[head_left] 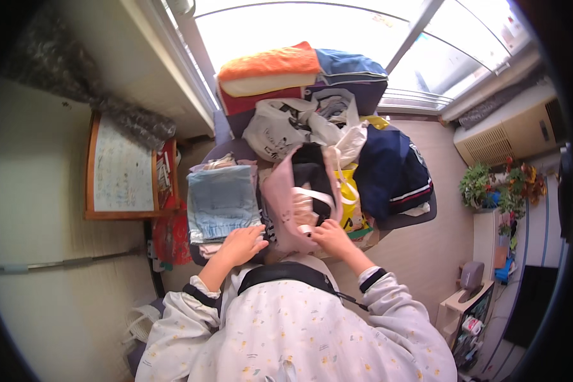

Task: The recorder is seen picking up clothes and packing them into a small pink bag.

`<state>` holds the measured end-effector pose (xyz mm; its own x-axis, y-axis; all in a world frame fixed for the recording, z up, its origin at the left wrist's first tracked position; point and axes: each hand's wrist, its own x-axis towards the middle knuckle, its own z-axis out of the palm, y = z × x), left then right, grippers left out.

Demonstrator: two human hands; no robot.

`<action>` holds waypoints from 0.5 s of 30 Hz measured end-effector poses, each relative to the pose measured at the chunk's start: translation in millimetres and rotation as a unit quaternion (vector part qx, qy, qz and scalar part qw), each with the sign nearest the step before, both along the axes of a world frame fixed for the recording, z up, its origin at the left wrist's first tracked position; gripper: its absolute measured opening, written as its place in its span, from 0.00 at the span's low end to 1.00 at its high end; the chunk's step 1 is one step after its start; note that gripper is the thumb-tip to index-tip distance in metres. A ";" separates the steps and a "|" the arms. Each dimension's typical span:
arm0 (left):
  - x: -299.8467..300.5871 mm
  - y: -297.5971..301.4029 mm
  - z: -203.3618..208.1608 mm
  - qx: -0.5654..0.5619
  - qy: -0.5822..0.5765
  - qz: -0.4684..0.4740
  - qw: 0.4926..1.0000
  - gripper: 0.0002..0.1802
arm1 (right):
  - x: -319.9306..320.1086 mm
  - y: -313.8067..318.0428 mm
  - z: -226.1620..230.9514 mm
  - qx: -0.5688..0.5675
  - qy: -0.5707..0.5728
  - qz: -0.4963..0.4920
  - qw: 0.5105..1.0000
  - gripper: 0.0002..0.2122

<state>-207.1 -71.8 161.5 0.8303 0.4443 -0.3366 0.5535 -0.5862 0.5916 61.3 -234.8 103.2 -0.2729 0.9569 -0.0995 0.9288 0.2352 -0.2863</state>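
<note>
My left hand [240,246] lies with its fingers stretched out at the near right corner of a folded pair of light blue jeans [223,197], which tops a stack of folded clothes. In the middle stands a pink bag [283,204], its mouth gaping, with black cloth [312,167] and striped pale cloth inside. At its near right rim my right hand [333,239] is closed on the pink bag, the fingertips partly hidden. Just right of it a yellow bag [348,200] shows. Farther right, a dark navy garment with a striped hem [388,172] drapes over a seat.
Behind are white plastic bags [274,130] stuffed with cloth, and a folded orange towel [270,63] beside folded blue cloth [350,65]. A wood-framed whiteboard [124,165] stands left. On the right are an air conditioner [509,137], plants [481,184] and a small cabinet [458,305].
</note>
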 end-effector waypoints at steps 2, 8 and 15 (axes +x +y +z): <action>32.9 -5.0 -11.2 -0.001 -0.071 -0.055 0.996 0.26 | -19.5 -1.4 1.9 -0.001 0.016 -0.011 1.000 0.09; 116.6 -42.4 -77.9 -0.069 -0.093 0.017 0.993 0.24 | -54.0 -12.2 -17.1 -0.038 0.045 -0.041 0.997 0.08; 125.2 -59.4 -76.1 -0.038 0.133 -0.109 0.984 0.26 | -44.6 -20.2 -29.8 -0.054 0.081 -0.021 0.995 0.07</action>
